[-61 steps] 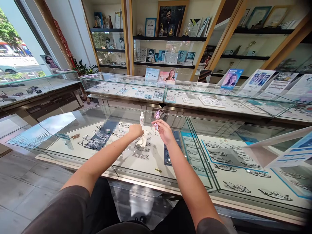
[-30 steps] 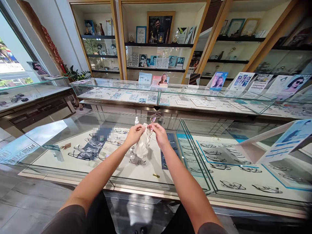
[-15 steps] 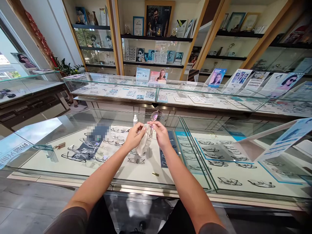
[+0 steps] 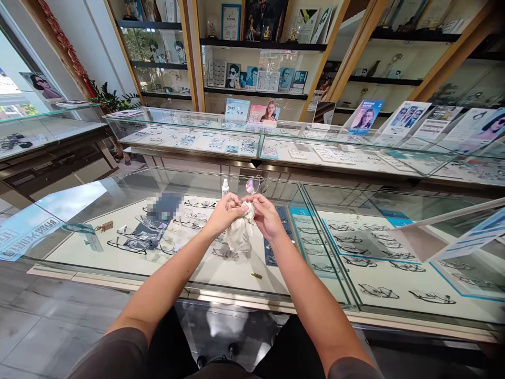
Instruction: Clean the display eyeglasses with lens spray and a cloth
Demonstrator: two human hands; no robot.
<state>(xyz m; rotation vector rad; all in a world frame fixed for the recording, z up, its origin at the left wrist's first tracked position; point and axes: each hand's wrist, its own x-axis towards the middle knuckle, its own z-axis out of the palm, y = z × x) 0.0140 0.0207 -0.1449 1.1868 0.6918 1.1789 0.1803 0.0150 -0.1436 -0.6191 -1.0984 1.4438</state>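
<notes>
My left hand (image 4: 224,211) is closed on a white cleaning cloth (image 4: 238,235) that hangs below it. My right hand (image 4: 265,215) pinches a pair of glasses (image 4: 254,186) with pink-tinted lenses; one lens stands above my fingers, the other is pressed into the cloth between both hands. Both hands meet above the glass counter (image 4: 130,195). A small white spray bottle (image 4: 225,187) stands on the glass just beyond my left hand.
Under the glass lie several spectacle frames (image 4: 130,239) on white trays. A second glass counter (image 4: 189,123) runs behind, with brochures and standing cards (image 4: 365,117). Wall shelves (image 4: 256,45) hold photos and trophies. A slanted sign (image 4: 465,237) lies at right.
My left hand lifted the cloth off the counter and came up to the glasses in my right hand; the cloth now wraps one lens. The camera view shifted slightly.
</notes>
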